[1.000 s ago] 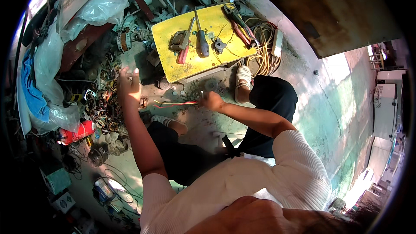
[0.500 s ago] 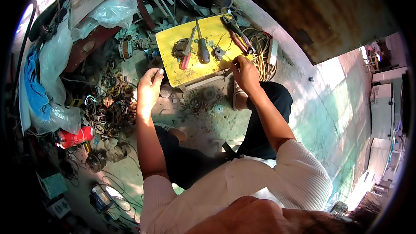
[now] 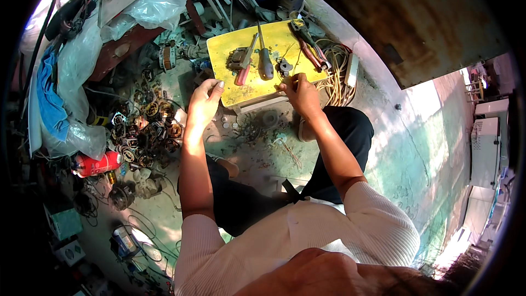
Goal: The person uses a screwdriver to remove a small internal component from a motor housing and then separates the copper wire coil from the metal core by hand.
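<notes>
My right hand (image 3: 302,96) is at the front edge of a low yellow-topped table (image 3: 224,49), its fingertips pinched together; what they hold is too small to make out. Just beyond its fingers lies a small dark part (image 3: 284,67) with thin wires. My left hand (image 3: 205,102) is closed at the table's near left corner, thumb up, its fingers curled out of sight. On the tabletop lie a dark-handled screwdriver (image 3: 266,66), a red-handled tool (image 3: 243,73) against a brownish metal block (image 3: 237,57), and pliers (image 3: 311,49) with red-and-black handles.
Coiled cable (image 3: 341,79) and a white power strip (image 3: 352,71) lie right of the table. Motor parts (image 3: 148,115) heap on the floor at left, near a red canister (image 3: 97,163). Scraps and thin copper-coloured strands (image 3: 289,152) litter the floor before me.
My left hand has come rightward and up to the table's corner. My right hand has shifted slightly left, towards the small dark part. Thin copper-coloured strands now show on the floor.
</notes>
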A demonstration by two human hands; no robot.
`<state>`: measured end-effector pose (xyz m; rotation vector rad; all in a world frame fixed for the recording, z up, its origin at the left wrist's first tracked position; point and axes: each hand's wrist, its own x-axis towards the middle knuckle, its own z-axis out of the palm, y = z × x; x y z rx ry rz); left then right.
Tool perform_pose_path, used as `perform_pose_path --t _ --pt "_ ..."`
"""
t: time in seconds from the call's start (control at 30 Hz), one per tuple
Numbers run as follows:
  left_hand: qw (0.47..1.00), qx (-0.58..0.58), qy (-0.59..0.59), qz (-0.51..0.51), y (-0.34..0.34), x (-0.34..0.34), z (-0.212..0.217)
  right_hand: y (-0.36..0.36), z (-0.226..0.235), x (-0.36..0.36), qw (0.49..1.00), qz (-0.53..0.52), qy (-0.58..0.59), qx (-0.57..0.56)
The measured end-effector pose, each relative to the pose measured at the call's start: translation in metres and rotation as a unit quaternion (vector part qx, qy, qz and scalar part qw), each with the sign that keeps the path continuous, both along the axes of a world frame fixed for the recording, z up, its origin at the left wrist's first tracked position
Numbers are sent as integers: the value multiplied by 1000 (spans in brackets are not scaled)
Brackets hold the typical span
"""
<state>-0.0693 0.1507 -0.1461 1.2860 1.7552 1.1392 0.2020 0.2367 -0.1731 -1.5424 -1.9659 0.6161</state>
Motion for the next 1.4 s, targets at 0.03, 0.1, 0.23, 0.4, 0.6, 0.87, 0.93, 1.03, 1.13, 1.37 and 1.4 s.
perform_pose_path --t 0.03,0.1,0.23,0.4,0.6,0.87,0.93,1.03,1.13,1.37,1.4 --pt "1000 1 -6 4 0 1 -1 -1 0 -2 1000 -1 -12 -7" --pt "1000 5 -4 8 0 2 0 1 -3 -5 1000 -14 -7 3" --pt "1000 13 3 10 1 4 3 6 -7 -2 1000 4 -21 23" --pt "1000 -21 22 -7 2 2 5 4 -11 -6 991 -19 -119 61" --pt "1000 -7 23 -1 1 3 7 19 11 1 995 10 85 50" --pt "1000 18 4 10 6 1 -10 39 9 -6 997 -2 -33 76" --pt "1000 14 1 6 6 -1 -11 42 5 -10 996 -19 -40 77" --pt "1000 -5 17 -4 5 0 -5 42 3 -12 996 -26 -36 83" --pt "1000 -8 26 -8 5 1 -2 44 0 -13 994 -30 -26 100" --pt "1000 -13 12 15 2 -3 0 24 36 -11 981 -16 102 166" --pt "1000 -8 13 12 4 -3 0 15 47 -9 968 -11 130 215"
